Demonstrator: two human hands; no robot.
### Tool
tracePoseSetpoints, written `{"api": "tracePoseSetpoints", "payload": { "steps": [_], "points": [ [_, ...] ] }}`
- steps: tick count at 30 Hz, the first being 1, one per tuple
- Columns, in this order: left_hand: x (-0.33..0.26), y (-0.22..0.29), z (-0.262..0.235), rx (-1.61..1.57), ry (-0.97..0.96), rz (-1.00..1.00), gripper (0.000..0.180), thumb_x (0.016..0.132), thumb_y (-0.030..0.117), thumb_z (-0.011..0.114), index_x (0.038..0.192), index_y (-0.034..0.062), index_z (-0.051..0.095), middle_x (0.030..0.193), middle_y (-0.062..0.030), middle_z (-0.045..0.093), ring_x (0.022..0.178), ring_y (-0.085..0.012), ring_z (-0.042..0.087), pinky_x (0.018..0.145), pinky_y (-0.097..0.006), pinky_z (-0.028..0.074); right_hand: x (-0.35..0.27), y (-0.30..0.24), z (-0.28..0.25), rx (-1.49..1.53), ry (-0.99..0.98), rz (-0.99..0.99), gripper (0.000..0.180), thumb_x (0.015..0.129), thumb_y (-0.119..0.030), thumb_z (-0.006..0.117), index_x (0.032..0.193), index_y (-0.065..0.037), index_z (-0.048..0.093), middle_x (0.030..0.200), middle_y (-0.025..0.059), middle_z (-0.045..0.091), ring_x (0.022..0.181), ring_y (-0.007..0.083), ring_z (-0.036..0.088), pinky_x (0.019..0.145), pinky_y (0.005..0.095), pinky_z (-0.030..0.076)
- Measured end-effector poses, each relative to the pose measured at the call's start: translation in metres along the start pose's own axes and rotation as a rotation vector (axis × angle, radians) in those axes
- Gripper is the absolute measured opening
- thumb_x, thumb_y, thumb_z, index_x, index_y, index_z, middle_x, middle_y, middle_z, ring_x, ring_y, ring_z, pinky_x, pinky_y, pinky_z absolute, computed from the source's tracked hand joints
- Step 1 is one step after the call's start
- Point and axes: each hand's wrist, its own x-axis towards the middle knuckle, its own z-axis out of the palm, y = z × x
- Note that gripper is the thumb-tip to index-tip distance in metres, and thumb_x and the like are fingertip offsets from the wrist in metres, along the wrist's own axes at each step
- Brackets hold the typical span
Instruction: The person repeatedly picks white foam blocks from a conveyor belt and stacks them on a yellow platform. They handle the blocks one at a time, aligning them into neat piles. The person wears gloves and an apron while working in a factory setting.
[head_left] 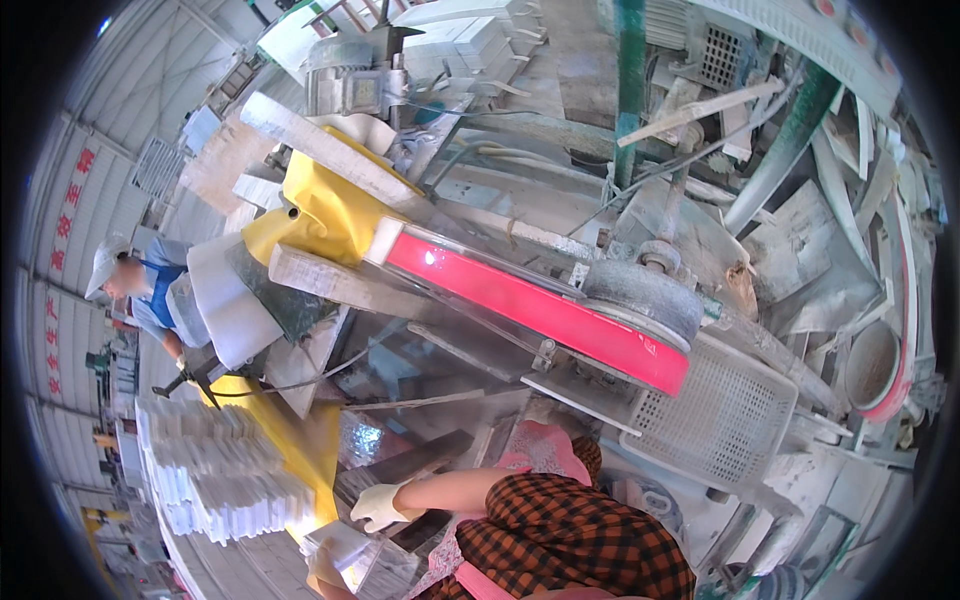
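Observation:
My right hand (378, 508), in a pale work glove, reaches in from the lower right below an orange-and-black plaid sleeve (560, 515). Its fingers are bent but apart, with nothing seen between them, just above a white block (345, 544). At the lower edge my left hand (322, 562), also in a pale glove, is closed on the near side of that block. Beside it lie shiny pale pieces (388, 572) whose kind I cannot make out. A pink apron (447, 555) with lace trim hangs on my front.
A belt grinder with a bright pink belt (540, 310) runs across the middle around a grey wheel (645, 300). Yellow sheeting (335, 195) covers its far end. Stacked white slabs (215, 470) stand at left, near a co-worker (160, 285). A perforated crate (715, 415) lies right.

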Motion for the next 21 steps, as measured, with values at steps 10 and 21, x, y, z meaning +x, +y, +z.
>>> {"api": "tracePoseSetpoints", "payload": {
  "steps": [10,21],
  "points": [
    [-0.081,0.018,0.059,0.073,0.222,0.173,0.077,0.080,0.032,0.079,0.144,-0.0004,0.049,0.135,-0.0155,0.058,0.122,-0.0269,0.057,0.103,-0.038,0.047,0.010,-0.033,-0.063,-0.581,0.002,-0.310,0.024,0.081,-0.010,0.059,0.101,-0.010,0.073,0.105,0.0124,0.070,0.098,0.0320,0.066,0.085,0.0445,0.053],
    [-0.130,0.093,0.083,0.014,0.525,-0.207,0.110,0.070,0.040,0.081,0.156,-0.0034,0.029,0.156,-0.0261,0.041,0.143,-0.0353,0.044,0.115,-0.039,0.040,0.104,0.002,0.026,-0.627,-0.158,-0.247,0.041,0.071,-0.005,0.066,0.112,0.001,0.068,0.121,0.0163,0.065,0.127,0.0337,0.051,0.108,0.0440,0.041]
  ]
}}
